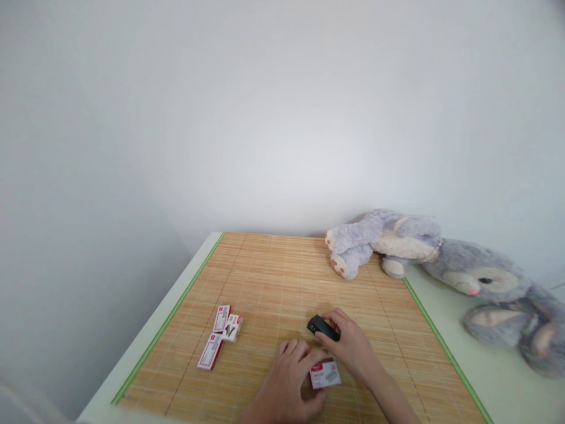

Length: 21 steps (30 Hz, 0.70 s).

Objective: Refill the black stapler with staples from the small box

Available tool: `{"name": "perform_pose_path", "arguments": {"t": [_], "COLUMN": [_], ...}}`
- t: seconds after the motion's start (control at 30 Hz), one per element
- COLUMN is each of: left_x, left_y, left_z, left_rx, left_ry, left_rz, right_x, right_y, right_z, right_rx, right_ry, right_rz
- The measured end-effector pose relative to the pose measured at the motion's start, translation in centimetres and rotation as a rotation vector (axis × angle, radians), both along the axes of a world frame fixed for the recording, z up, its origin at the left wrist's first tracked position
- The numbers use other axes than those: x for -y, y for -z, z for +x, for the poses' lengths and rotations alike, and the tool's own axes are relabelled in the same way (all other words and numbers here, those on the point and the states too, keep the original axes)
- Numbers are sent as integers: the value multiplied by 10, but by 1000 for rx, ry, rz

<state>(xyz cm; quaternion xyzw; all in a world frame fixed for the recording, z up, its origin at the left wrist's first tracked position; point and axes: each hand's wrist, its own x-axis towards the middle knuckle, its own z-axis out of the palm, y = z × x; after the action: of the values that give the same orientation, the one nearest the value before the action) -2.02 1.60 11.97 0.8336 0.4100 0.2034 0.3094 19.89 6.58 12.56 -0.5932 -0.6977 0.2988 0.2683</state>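
Note:
My right hand (348, 341) grips a black stapler (323, 327) between thumb and fingers, just over the bamboo mat. Close in front of me, my left hand (291, 380) curls its thumb and fingers around the left end of a small red and white box (325, 374), which looks like a staple box. Part of that box is hidden by the fingers. Off to the left lie two similar red and white boxes, one farther back (221, 318) and one nearer (209, 351). A white box with a dark picture (232, 328) touches them on their right side.
A bamboo mat (273, 282) with green edging covers most of the white table (498, 359). A grey plush rabbit (406, 238) lies along the back right, its legs on the mat and its head on the table. A pale wall (282, 118) stands behind.

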Motion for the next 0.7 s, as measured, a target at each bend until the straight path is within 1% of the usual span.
{"name": "perform_pose_path", "arguments": {"t": [0.07,0.17,0.23,0.33,0.37,0.4,0.47,0.57,0.7], "left_x": [-2,-5,-6,-7,-8,-9,-11,-14,-16], "left_y": [4,14,18,20,20,20,20,18,16], "left_z": [8,14,15,9,6,3,-5,-13,-12], "left_rx": [-49,-75,-64,-68,-74,-76,-68,-56,-55], "left_ry": [23,-3,-87,-287,-337,-361,-337,-243,-197], "left_rz": [23,46,42,10,-5,-23,-63,-104,-92], "right_x": [-2,-3,-1,4,6,9,13,22,36], "right_y": [5,10,13,15,15,16,19,24,22], "right_z": [2,5,8,12,13,14,15,13,4], "right_rx": [-16,-22,-39,-108,-137,-162,-198,-256,-321], "right_ry": [33,58,74,84,82,80,79,71,20], "right_rz": [-12,-36,-69,-119,-130,-141,-168,-221,-247]}}
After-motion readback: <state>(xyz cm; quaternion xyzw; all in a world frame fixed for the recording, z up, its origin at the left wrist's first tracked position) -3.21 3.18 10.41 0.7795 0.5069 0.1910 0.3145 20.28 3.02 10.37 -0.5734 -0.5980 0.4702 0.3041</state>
